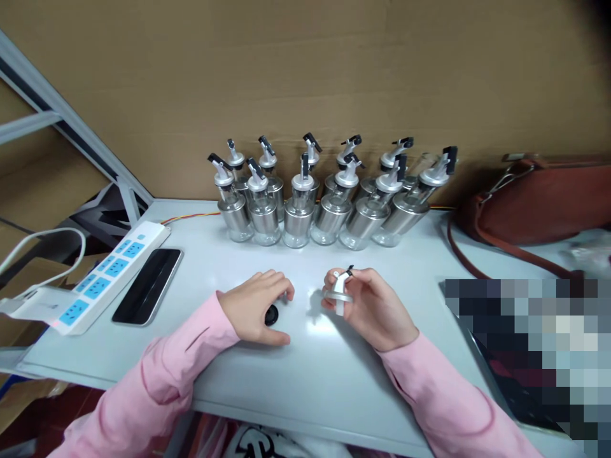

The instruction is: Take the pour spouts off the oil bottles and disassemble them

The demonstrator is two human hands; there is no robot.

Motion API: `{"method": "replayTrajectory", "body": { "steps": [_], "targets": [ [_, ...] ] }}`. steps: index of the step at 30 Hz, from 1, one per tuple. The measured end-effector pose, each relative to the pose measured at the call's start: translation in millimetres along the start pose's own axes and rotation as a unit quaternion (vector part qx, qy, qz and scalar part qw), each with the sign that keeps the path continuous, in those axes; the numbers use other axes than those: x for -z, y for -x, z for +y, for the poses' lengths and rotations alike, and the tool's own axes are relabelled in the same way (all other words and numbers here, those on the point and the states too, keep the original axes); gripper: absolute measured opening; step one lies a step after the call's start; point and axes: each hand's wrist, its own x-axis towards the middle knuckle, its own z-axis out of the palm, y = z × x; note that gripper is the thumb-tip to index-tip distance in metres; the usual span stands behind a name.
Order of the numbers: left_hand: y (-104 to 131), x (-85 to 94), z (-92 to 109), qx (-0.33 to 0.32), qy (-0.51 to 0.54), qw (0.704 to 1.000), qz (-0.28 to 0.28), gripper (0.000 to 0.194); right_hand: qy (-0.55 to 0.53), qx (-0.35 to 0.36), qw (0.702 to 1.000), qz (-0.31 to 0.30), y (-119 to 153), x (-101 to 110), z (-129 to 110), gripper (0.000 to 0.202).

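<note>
My right hand (370, 305) is closed around a silver-grey pourer top (339, 289) with a small black lever, held just above the table. To its left, my left hand (258, 305) hovers low with thumb and fingers apart. A round black cap (272, 315) shows between that thumb and the fingers, on the white table. Behind both hands, several glass bottles with metal sleeves (299, 219) stand in two rows, most bearing silver pourer tops with black levers.
A power strip (105, 273) and a phone (149, 286) lie on the left of the table (229, 394). On the right are a brown bag (548, 203) with its strap and a dark, partly pixelated flat object (506, 375). Cardboard (305, 70) stands behind.
</note>
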Motion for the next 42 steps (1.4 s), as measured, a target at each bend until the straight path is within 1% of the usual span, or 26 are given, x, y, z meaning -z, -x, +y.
{"method": "replayTrajectory", "body": {
  "steps": [2, 4, 7, 8, 9, 10, 11, 13, 14, 15, 16, 17, 19, 21, 24, 27, 29, 33, 35, 37, 38, 40, 42],
  "targets": [
    [3.6, 2.3, -2.1, 0.006, 0.014, 1.0, -0.027, 0.041, -0.006, -0.005, 1.0, 0.003, 0.1, 0.1, 0.6, 0.019],
    [6.4, 3.9, -5.6, -0.011, 0.041, 0.998, -0.041, 0.032, -0.007, -0.008, 1.0, 0.005, 0.2, -0.1, 1.5, 0.019],
    [7.5, 6.4, -11.1, -0.039, 0.117, 0.99, -0.07, 0.015, 0.001, -0.004, 1.0, 0.007, 0.5, -0.7, 1.7, 0.019],
    [6.8, 6.7, -11.9, -0.039, 0.14, 0.987, -0.07, 0.009, 0.007, -0.001, 1.0, 0.004, 0.6, -1.0, 1.6, 0.019],
    [5.6, 6.3, -11.8, -0.033, 0.154, 0.986, -0.056, 0.004, 0.013, 0.001, 1.0, -0.001, 0.7, -1.4, 1.5, 0.019],
    [4.1, 5.0, -11.0, -0.028, 0.16, 0.986, -0.026, 0.003, 0.018, 0.002, 1.0, -0.006, 0.8, -1.7, 1.6, 0.019],
    [2.2, 2.7, -9.4, -0.027, 0.159, 0.987, 0.019, 0.005, 0.025, 0.001, 1.0, -0.012, 0.8, -1.9, 1.9, 0.019],
    [-1.4, -4.7, -5.1, -0.039, 0.138, 0.98, 0.137, 0.006, 0.041, -0.006, 0.999, -0.017, 0.7, -2.1, 3.4, 0.017],
    [-2.8, -9.3, -2.9, -0.051, 0.116, 0.971, 0.201, 0.007, 0.05, -0.011, 0.999, -0.017, 0.6, -2.0, 4.5, 0.017],
    [-3.8, -14.0, -0.9, -0.068, 0.084, 0.961, 0.253, 0.008, 0.057, -0.015, 0.998, -0.019, 0.5, -1.8, 5.7, 0.017],
    [-4.4, -18.6, 0.8, -0.085, 0.052, 0.951, 0.293, 0.009, 0.062, -0.02, 0.998, -0.023, 0.6, -1.7, 7.0, 0.017],
    [-4.5, -22.7, 2.1, -0.101, 0.025, 0.942, 0.319, 0.01, 0.062, -0.024, 0.997, -0.032, 0.6, -1.8, 8.2, 0.017],
    [-3.9, -28.5, 4.0, -0.125, -0.003, 0.931, 0.342, 0.011, 0.055, -0.034, 0.996, -0.056, 1.0, -2.2, 9.9, 0.017],
    [-3.2, -30.8, 5.2, -0.141, -0.001, 0.927, 0.347, 0.012, 0.05, -0.036, 0.995, -0.072, 1.7, -3.0, 10.6, 0.016],
    [-3.1, -28.9, 6.6, -0.148, -0.005, 0.924, 0.352, 0.015, 0.06, -0.02, 0.996, -0.071, 2.6, -3.5, 9.6, 0.015],
    [-3.7, -24.8, 7.3, -0.124, -0.016, 0.93, 0.345, 0.018, 0.079, 0.015, 0.995, -0.052, 3.0, -2.8, 7.6, 0.014],
    [-4.0, -23.4, 7.3, -0.109, -0.017, 0.936, 0.333, 0.017, 0.089, 0.033, 0.995, -0.042, 3.1, -2.2, 6.6, 0.013],
    [-4.3, -26.6, 9.2, -0.085, 0.021, 0.944, 0.317, 0.014, 0.116, 0.05, 0.991, -0.05, 3.5, -2.5, 6.0, 0.014],
    [-4.8, -30.0, 11.5, -0.06, 0.081, 0.944, 0.315, 0.014, 0.137, 0.062, 0.987, -0.061, 3.8, -3.2, 6.4, 0.015],
    [-6.1, -33.2, 13.6, -0.02, 0.191, 0.932, 0.308, 0.013, 0.158, 0.072, 0.983, -0.065, 4.1, -3.9, 6.9, 0.015],
    [-7.2, -34.5, 14.2, 0.001, 0.263, 0.918, 0.296, 0.013, 0.167, 0.077, 0.981, -0.064, 4.1, -4.0, 7.2, 0.015],
    [-9.9, -36.6, 14.3, 0.032, 0.403, 0.877, 0.259, 0.017, 0.18, 0.086, 0.978, -0.059, 3.9, -3.9, 7.5, 0.014],
    [-12.8, -37.9, 13.2, 0.047, 0.498, 0.836, 0.227, 0.024, 0.187, 0.091, 0.976, -0.058, 3.4, -3.4, 7.7, 0.014]
  ]
}}
